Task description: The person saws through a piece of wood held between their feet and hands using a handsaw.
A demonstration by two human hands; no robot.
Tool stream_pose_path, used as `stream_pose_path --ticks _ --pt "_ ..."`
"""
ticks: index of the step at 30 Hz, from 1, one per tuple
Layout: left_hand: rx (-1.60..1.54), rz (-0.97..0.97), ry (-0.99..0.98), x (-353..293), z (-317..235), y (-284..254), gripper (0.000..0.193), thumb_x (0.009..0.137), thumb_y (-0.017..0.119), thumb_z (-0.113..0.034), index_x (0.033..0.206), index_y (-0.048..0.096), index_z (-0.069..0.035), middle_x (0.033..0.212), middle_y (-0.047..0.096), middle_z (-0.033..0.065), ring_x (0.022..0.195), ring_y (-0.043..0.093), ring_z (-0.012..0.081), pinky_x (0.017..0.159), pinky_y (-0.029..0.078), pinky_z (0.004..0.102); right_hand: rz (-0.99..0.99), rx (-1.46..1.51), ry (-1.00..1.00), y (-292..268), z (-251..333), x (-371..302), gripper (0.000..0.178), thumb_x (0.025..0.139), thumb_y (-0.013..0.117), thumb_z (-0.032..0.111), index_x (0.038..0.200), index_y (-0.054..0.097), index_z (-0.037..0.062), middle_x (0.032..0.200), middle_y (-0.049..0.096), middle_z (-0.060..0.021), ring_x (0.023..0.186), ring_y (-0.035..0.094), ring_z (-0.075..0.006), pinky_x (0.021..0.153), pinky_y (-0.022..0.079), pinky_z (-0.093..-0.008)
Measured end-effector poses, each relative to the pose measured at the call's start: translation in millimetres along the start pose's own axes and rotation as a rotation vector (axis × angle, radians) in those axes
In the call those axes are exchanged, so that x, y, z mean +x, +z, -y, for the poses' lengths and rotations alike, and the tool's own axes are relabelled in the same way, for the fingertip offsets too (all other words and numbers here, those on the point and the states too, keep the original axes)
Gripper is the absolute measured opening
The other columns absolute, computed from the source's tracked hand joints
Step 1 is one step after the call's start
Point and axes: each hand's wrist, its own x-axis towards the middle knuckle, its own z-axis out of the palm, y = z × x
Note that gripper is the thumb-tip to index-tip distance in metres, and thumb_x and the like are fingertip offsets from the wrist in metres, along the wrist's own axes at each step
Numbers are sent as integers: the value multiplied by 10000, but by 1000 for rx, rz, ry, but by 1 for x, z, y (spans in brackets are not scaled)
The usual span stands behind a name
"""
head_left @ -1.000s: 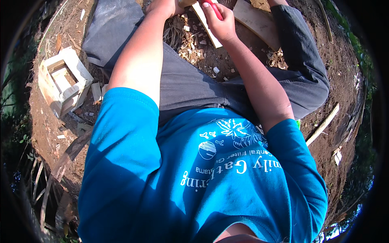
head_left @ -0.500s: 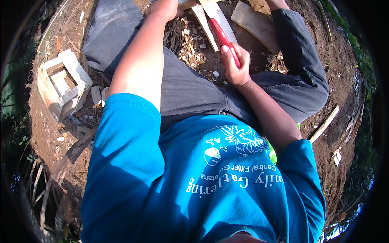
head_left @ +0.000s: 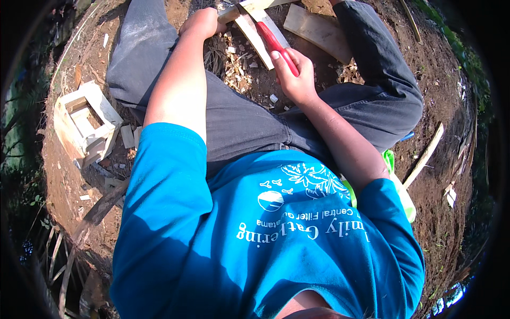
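Observation:
My right hand (head_left: 296, 74) is closed around the handle of a red-handled tool (head_left: 271, 36). Its thin dark blade runs up and to the left, against a pale strip of wood (head_left: 229, 14). My left hand (head_left: 200, 22) is closed at the left end of that strip; its fingertips are partly hidden. Below the strip, a narrow pale slat (head_left: 254, 41) slants toward me, with a wider pale piece (head_left: 276, 27) beside it, partly behind the tool. To the right lies a flat board (head_left: 319, 34) near my bent leg.
A wooden box-like frame (head_left: 65, 125) sits on the soil at the left, with small offcuts (head_left: 127, 136) beside it. Wood chips (head_left: 237, 80) litter the ground between my legs. A stick (head_left: 425, 155) lies at the right, near a bright green cloth (head_left: 402, 191). A branch (head_left: 98, 210) lies lower left.
The whole view has shifted slightly, so hands, tool and wood sit a little farther left and higher. Both hands keep their grip. More of the green cloth shows at my right side.

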Motion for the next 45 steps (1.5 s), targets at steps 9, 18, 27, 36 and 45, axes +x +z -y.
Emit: stream_pose_path --ticks 9,18,27,36,45 --pt "-1 22 -30 -18 -9 -18 488 850 795 -352 1264 690 -115 1269 708 171 1182 677 365 978 540 536 7 37 44 3 -5 1 363 1013 638 308 807 630 9 641 543 8 627 481 -70 571 399 -302" --pt "-15 -35 -61 -14 -5 -18 427 858 803 -351 1231 733 -155 1265 717 157 1190 681 353 1001 541 515 84 73 62 0 -5 15 347 1018 642 332 877 647 15 671 584 -3 621 542 -94 602 448 -299" --pt "-2 -30 -55 -10 -3 -14 511 831 798 -429 1230 714 -121 1257 719 147 1172 685 357 990 535 530 35 -134 35 2 1 6 373 1008 636 365 893 655 11 682 601 -55 622 552 -147 609 463 -344" --pt "78 -128 97 -5 6 -5 411 863 769 -372 1170 733 -101 1044 759 176 977 739 354 852 560 483 -88 62 -3 8 86 47 402 994 648 377 893 711 -6 639 594 -4 612 547 -80 576 445 -293" --pt "-26 -76 28 -5 5 -4 490 855 763 -404 1241 726 -105 1177 736 201 1093 718 362 925 552 502 -49 29 -40 -4 40 24 381 1016 641 349 826 650 18 654 567 -1 583 520 -78 553 425 -275"
